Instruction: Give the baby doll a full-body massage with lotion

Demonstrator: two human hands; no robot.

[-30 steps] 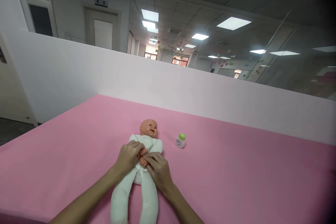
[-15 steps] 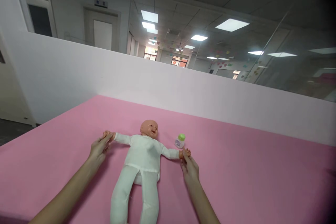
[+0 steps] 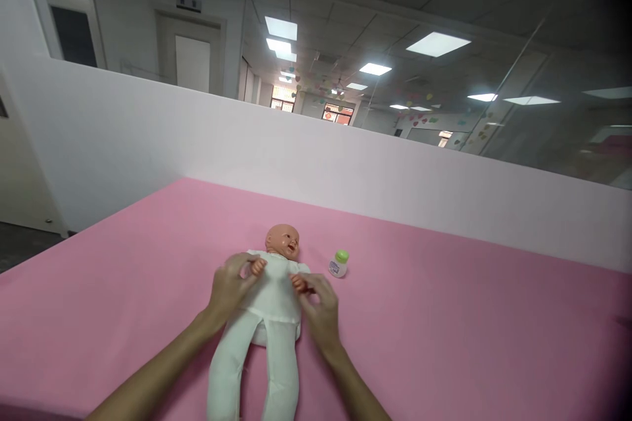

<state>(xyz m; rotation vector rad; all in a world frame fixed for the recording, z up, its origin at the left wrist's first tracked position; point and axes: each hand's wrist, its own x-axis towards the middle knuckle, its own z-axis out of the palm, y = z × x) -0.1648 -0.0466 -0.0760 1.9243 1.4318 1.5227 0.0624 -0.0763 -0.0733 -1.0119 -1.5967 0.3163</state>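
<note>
A baby doll in white clothes lies on its back on the pink table, its head toward the wall. Both doll arms are bent in over its chest. My left hand is closed on the doll's hand at the left side of the chest. On the other side, my right hand grips the doll's other hand near the chest. A small white jar with a green lid stands to the right of the doll's shoulder, touched by neither hand.
A white low wall runs along the table's back edge, with glass above it. Beyond the glass are ceiling lights and windows. A door stands at the back left.
Both my hands have moved inward, bringing the doll's arms from stretched out sideways to folded over its chest. The jar has stayed in place.
</note>
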